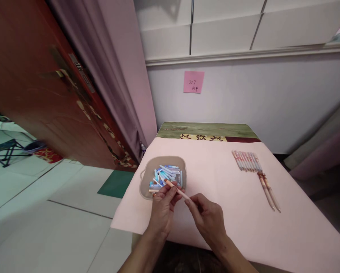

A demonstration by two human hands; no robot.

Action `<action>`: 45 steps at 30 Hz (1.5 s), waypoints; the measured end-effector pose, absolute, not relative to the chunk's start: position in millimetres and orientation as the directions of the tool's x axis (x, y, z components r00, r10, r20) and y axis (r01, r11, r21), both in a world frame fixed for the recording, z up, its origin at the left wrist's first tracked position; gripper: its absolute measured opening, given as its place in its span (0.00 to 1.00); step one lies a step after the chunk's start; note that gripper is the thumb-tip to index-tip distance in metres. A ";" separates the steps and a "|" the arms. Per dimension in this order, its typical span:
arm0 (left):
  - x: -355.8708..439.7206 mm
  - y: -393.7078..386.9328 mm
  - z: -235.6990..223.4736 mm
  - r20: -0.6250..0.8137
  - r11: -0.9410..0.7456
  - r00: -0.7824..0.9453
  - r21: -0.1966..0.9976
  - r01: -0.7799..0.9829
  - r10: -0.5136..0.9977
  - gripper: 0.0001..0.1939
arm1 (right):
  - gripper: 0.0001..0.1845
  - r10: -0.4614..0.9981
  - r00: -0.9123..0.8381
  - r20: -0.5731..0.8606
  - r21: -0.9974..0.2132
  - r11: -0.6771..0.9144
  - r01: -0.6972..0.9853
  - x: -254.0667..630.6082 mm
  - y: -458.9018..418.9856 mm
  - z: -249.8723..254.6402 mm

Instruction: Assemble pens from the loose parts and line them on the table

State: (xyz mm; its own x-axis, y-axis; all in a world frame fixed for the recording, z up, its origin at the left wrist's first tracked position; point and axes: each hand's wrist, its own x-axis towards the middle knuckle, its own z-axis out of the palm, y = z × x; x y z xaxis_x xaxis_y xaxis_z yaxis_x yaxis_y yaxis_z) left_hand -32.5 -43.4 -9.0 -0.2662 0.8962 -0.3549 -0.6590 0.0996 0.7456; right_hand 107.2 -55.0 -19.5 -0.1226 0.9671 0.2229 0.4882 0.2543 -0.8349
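Observation:
My left hand [166, 201] is closed around the brown end of a pale pink pen [182, 194]. At the pen's other end, my right hand [206, 214] pinches the tip, so the pen slants between both hands. Just beyond my left hand stands a beige basin [145, 185] with several blue, white and lilac pens [167, 173] lying loose in it. Over on the right of the table lies a neat row of pink and white pens [246, 161]. Two longer pens with brown ends [268, 191] lie side by side below that row.
A pale pink cover [209, 167] lies over the table, whose green patterned back edge [206, 129] shows. Behind it, a pink note [194, 82] is stuck to the wall. A purple curtain [113, 68] and a reddish-brown door [45, 87] stand to the left.

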 end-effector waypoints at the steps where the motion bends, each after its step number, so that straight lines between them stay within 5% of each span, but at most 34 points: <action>1: -32.7 -43.1 -9.2 -0.355 0.104 -0.265 0.752 -0.651 0.897 0.14 | 0.16 0.976 -0.133 0.174 -0.873 0.215 0.438 107.1 -54.7 -19.7; 7: -32.5 -41.4 -10.2 -0.329 0.109 -0.277 0.798 -0.593 0.903 0.15 | 0.21 0.966 -0.239 -0.096 -0.992 -0.074 0.098 108.3 -47.3 -26.0; 17: -24.9 -35.1 -16.6 -0.370 0.172 -0.231 0.788 -0.592 0.900 0.14 | 0.11 0.918 -0.129 0.374 -0.758 0.383 0.527 109.6 -48.2 -34.4; 22: -28.4 -30.5 -12.4 -0.375 0.225 -0.184 0.811 -0.540 0.909 0.13 | 0.10 0.836 -0.122 0.535 -0.653 0.501 0.568 109.5 -46.1 -40.2; 27: -31.0 -27.0 -5.6 -0.298 0.210 -0.189 0.901 -0.381 0.936 0.13 | 0.15 0.975 -0.154 0.163 -0.937 0.202 0.286 108.1 -43.1 -33.0; 31: -30.6 -22.5 -2.7 -0.274 0.200 -0.206 0.926 -0.320 0.940 0.13 | 0.21 0.965 -0.237 -0.109 -0.993 -0.115 -0.010 107.8 -34.1 -27.4; 35: -27.1 -17.7 -3.5 -0.272 0.208 -0.206 0.936 -0.285 0.940 0.14 | 0.23 0.934 -0.300 -0.192 -0.966 -0.233 -0.109 108.1 -25.9 -27.3; 39: -37.4 -8.9 -3.4 -0.278 0.262 -0.068 0.947 -0.187 0.958 0.14 | 0.21 0.938 -0.319 -0.136 -0.979 -0.176 -0.102 107.9 -20.5 -27.7; 43: -87.2 5.3 3.4 -0.211 0.259 -0.235 0.946 0.197 0.949 0.13 | 0.21 0.937 -0.309 -0.161 -0.974 -0.202 -0.104 113.3 -12.7 -28.1; 45: -118.0 11.3 7.6 -0.042 0.249 -0.341 0.767 0.592 0.939 0.08 | 0.22 0.942 -0.270 -0.197 -0.964 -0.236 -0.121 118.6 -7.8 -28.1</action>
